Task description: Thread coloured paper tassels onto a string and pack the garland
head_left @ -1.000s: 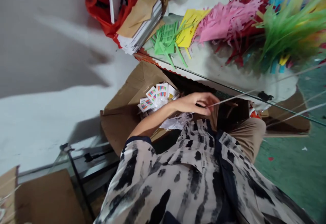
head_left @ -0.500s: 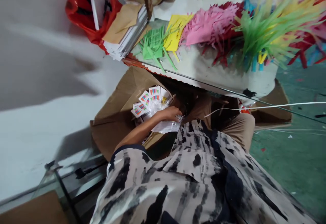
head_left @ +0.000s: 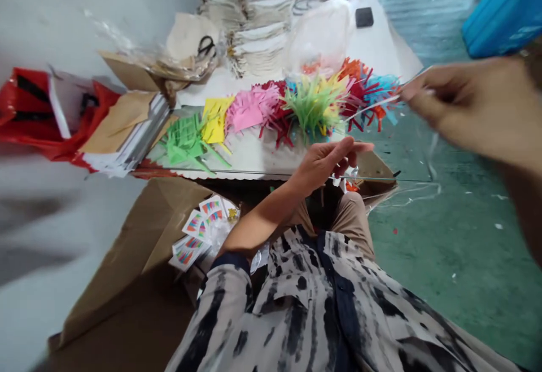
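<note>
My left hand (head_left: 328, 160) is raised in front of the table edge, fingers pinched on a small clear plastic packet (head_left: 345, 173). My right hand (head_left: 461, 106) is up at the right, blurred, its fingers pinched on thin white sticks (head_left: 372, 104) that point left over the paper pile. Fringed paper pieces in green (head_left: 184, 141), yellow (head_left: 215, 119), pink (head_left: 245, 111) and mixed colours (head_left: 322, 98) lie along the white table (head_left: 258, 154).
An open cardboard box (head_left: 139, 248) with packets of printed cards (head_left: 199, 231) stands under the table at my left. A red bag (head_left: 34, 112), a paper stack (head_left: 122, 135), scissors (head_left: 206, 46) and bundled white stacks (head_left: 258, 33) sit further back. Green floor (head_left: 444, 219) lies to the right.
My left hand came up out of the cardboard box with a small clear packet. My right hand with the thin sticks rose into view, and my view lifted toward the table.
</note>
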